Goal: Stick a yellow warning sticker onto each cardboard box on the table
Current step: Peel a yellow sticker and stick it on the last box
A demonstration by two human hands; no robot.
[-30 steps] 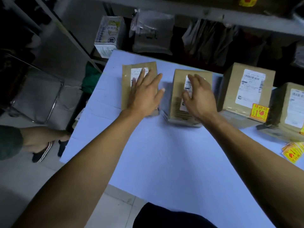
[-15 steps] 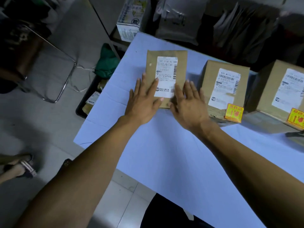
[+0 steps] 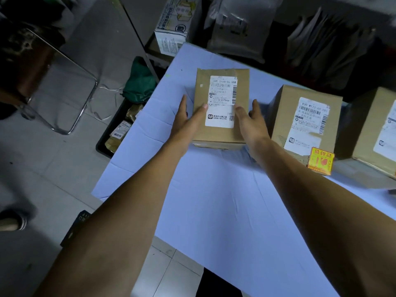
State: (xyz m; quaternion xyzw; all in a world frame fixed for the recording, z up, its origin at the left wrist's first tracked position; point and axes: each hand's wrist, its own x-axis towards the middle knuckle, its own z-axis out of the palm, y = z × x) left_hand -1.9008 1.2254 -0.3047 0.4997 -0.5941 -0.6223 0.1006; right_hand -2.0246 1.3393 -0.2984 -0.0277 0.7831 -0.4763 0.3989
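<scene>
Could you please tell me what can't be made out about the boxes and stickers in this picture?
- Rightmost box, head view: cut off by the right edge, so any sticker there is unseen.
- Flat box between the left hand and right hand: sides hidden; no sticker shows on top.
- White label: small print too small to read.
- Yellow sticker on the middle box: its small print is blurred.

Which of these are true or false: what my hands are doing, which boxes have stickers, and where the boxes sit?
1. Both hands, left hand and right hand, hold the flat box by its sides. True.
2. The flat box carries a yellow sticker. False: only a white label shows.
3. The middle box has a yellow sticker. True.
4. The flat box sits on the floor. False: it is over the blue table.
</scene>
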